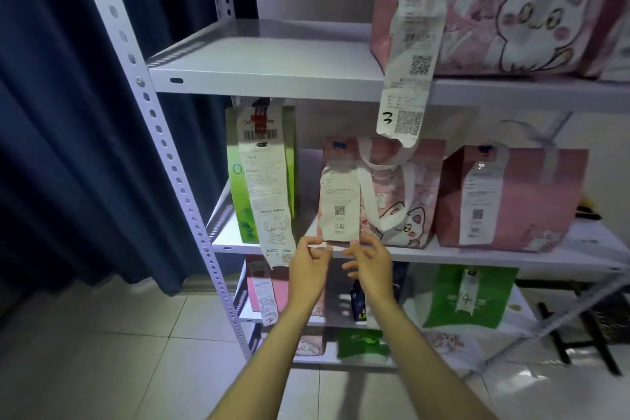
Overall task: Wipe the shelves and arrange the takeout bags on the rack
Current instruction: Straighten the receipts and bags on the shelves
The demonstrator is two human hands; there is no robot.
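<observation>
Bags (378, 194) already line the rack (266, 78) — both hands (308, 257) (370, 257) pinch one receipt (339, 204) in their fingers; wiping unseen.

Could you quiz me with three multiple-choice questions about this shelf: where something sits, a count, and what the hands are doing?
1. Where does the green bag with the long receipt stand?
A. Left end of the middle shelf
B. On the floor
C. Top shelf, far right

2. How many bags stand on that middle shelf?
A. One
B. Three
C. Six

3. What are the two hands doing?
A. Wiping with a cloth
B. Hanging at the person's sides
C. Pinching the bottom edge of a receipt

Answers:
1 A: the green bag stands at the left end of the middle shelf, beside the rack post.
2 B: the green bag, the pink cat bag and the plain pink bag stand in a row.
3 C: the left hand and right hand grip the lower edge of the receipt marked 046 on the pink cat bag.
</observation>
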